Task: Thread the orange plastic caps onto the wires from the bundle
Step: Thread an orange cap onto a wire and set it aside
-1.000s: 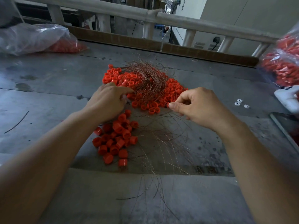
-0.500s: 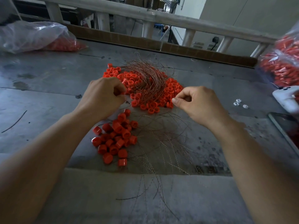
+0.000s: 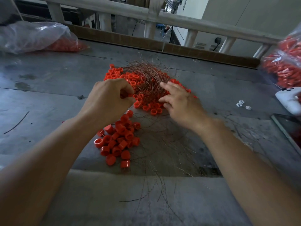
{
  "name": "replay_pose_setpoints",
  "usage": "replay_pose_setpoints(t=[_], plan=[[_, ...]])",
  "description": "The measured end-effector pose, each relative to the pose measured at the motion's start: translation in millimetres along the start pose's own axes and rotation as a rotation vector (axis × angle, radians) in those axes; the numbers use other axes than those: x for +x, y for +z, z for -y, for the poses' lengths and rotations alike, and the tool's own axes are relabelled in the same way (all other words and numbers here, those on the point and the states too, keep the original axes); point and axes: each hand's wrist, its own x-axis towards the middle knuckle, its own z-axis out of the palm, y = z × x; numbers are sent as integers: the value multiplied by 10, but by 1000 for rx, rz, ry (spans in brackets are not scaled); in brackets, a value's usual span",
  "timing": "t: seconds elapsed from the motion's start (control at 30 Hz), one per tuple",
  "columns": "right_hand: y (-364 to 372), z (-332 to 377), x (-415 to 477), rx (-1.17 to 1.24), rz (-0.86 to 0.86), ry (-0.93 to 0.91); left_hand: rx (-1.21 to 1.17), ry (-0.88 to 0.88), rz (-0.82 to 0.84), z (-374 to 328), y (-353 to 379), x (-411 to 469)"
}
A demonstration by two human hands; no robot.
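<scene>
Head view, looking down on a grey metal table (image 3: pixel 48 95) filling most of the frame, stained and scuffed. Along the top, a pale railing (image 3: pixel 179 22) on round posts. Upper left, a clear plastic bag (image 3: pixel 32 36) lying on the table with orange pieces inside. At the right edge, a second bag (image 3: pixel 283 66) packed with the same orange.

Two bare forearms reaching in from the lower corners toward the middle. Left hand (image 3: pixel 107 101) centre-left, fingers curled, pinching a single cap (image 3: pixel 130 95) between thumb and fingertips, right at the left edge of the far pile of caps (image 3: pixel 151 110). Right hand (image 3: pixel 180 101) centre-right, blurred, fingers spread and loose, gripping nothing. Fingertips over the wire bundle (image 3: pixel 146 74), possibly touching it; hard to tell through the blur.

Wire bundle above centre, a tangled coppery nest lying on top of the far pile of caps. Near pile of caps (image 3: pixel 118 141) below the left hand, between the forearms, apart from the far pile. Loose wires (image 3: pixel 164 152) fanned thinly over the table from the near pile toward the lower centre.

At the right edge, a white device (image 3: pixel 286 98), and below it a dark flat slab (image 3: pixel 290 129), partly cut off. Left of the device, three small white bits (image 3: pixel 242 104). Far left, one stray wire (image 3: pixel 16 123) alone on the table.
</scene>
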Motion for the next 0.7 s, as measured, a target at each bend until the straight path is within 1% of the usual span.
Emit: replay_pose_setpoints(t=[0.07, 0.13, 0.3, 0.47, 0.6, 0.7], plan=[[43, 9, 4, -7, 81, 3, -4, -1, 5, -9, -6, -8], [50, 20, 2, 17, 74, 0, -6, -2, 7, -14, -17, -18], [-61, 72, -35, 102, -240, -36, -6, -5, 6, -23, -57, -32], [-99, 76, -56, 157, -303, -6, -20, -6, 17, -38, -63, -41], [-202, 139, -104, 265, -528, -64, -98, -5, 9, -82, -69, -58], [-268, 208, -148, 303, -647, -155, -194, 60, 36, -144, -79, -97]])
